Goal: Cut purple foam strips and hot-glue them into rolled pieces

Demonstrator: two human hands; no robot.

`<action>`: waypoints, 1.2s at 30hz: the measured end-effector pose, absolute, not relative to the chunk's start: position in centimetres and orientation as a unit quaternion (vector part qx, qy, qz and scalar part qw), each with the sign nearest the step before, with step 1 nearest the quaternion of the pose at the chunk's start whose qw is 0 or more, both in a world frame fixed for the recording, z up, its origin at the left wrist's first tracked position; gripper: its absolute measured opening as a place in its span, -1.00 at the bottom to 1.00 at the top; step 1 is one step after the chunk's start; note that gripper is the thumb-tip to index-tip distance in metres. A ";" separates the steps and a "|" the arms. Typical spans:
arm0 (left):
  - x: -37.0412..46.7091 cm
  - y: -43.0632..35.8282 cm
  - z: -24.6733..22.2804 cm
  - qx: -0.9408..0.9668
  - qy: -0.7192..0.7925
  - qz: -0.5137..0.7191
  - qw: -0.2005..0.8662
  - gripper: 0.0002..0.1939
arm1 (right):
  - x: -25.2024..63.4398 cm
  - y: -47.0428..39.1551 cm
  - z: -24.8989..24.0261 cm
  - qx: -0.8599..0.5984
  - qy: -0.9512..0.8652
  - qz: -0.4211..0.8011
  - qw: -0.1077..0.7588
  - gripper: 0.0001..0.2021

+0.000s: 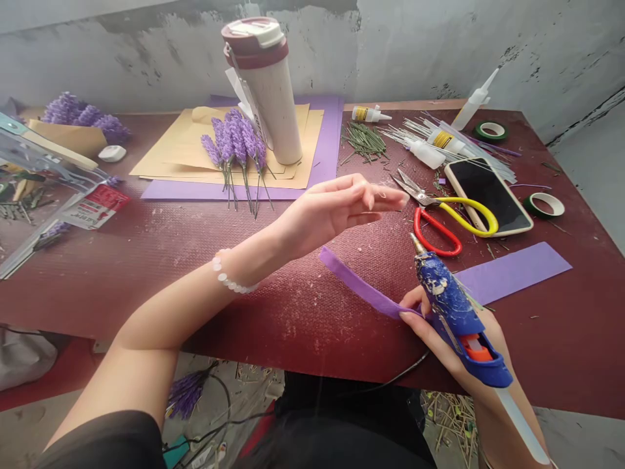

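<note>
My left hand [336,205] is raised over the middle of the table, its fingers stretched toward the scissors [424,212] and nothing visible in it. My right hand [439,339] pinches a narrow purple strip [364,290] between thumb and finger. Over that same hand lies a blue glue gun [452,303], nozzle pointing up and away; how it is supported is partly hidden. A wider purple paper piece [517,270] lies flat to the right of the gun.
A tall tumbler [273,98] and purple flower stems [237,143] rest on brown paper [170,146]. A phone [488,195], glue bottles [427,153], green tape [544,205] and cut stems [364,141] sit at the right. A cable [407,371] crosses the front edge.
</note>
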State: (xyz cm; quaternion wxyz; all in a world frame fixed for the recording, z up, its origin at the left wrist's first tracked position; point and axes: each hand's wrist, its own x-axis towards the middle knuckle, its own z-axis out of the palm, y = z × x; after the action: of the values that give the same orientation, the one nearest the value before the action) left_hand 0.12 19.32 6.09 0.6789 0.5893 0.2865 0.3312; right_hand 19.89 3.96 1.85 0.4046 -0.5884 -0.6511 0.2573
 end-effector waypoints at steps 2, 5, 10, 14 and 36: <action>0.1 19.4 6.0 0.562 0.283 0.324 0.706 -0.65 | 19.9 3.9 1.8 -0.587 -0.650 0.258 0.409 -0.84; 0.0 19.4 5.6 0.581 0.279 0.324 0.693 -0.70 | 19.9 3.9 1.7 -0.586 -0.647 0.258 0.414 -0.86; 0.0 19.1 5.0 0.650 0.260 0.342 0.627 -0.77 | 19.9 3.9 1.6 -0.579 -0.646 0.267 0.420 -0.87; 0.2 18.9 5.4 0.639 0.234 0.292 0.672 -0.49 | 19.8 3.9 1.6 -0.582 -0.644 0.268 0.417 -0.86; -0.5 19.1 6.0 0.717 0.308 0.209 0.589 -0.35 | 19.8 3.9 1.9 -0.594 -0.644 0.259 0.407 -0.83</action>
State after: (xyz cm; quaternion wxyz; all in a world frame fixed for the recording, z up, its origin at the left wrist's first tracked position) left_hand -0.54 19.14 6.05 0.5895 0.7169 0.3078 0.2094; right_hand 19.76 3.85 1.91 0.4071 -0.5937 -0.6439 0.2592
